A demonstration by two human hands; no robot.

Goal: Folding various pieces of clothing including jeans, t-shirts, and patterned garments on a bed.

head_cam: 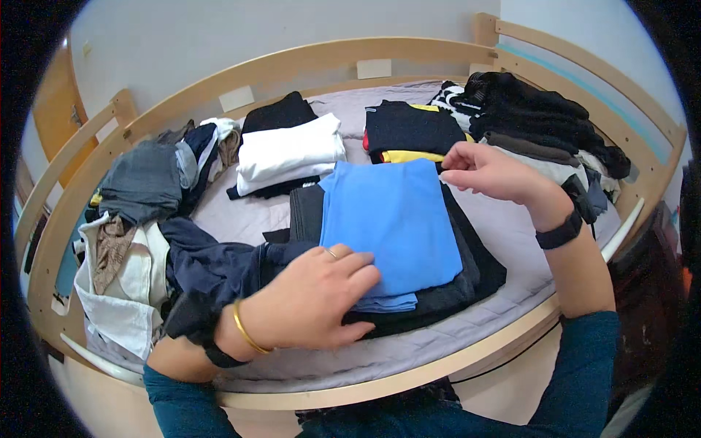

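A folded blue garment (389,224) lies flat on top of folded black and dark grey clothes (487,268) in front of me. My left hand (323,298) is over the near left corner of the blue garment, fingers apart and slightly bent, holding nothing that I can see. Just beyond the garment's far right corner, my right hand (484,169) hovers with curled fingers, thumb and fingertips a little apart. Beside my left wrist, a crumpled navy garment (213,263) stretches from the left to the blue one.
Folded white clothes (290,148) and a black-and-yellow stack (413,131) lie behind. Heaped dark clothes (531,109) fill the back right. Grey trousers (142,178) and white cloth (123,306) lie left. A wooden bed rail (339,49) borders the quilted mattress pad (526,230).
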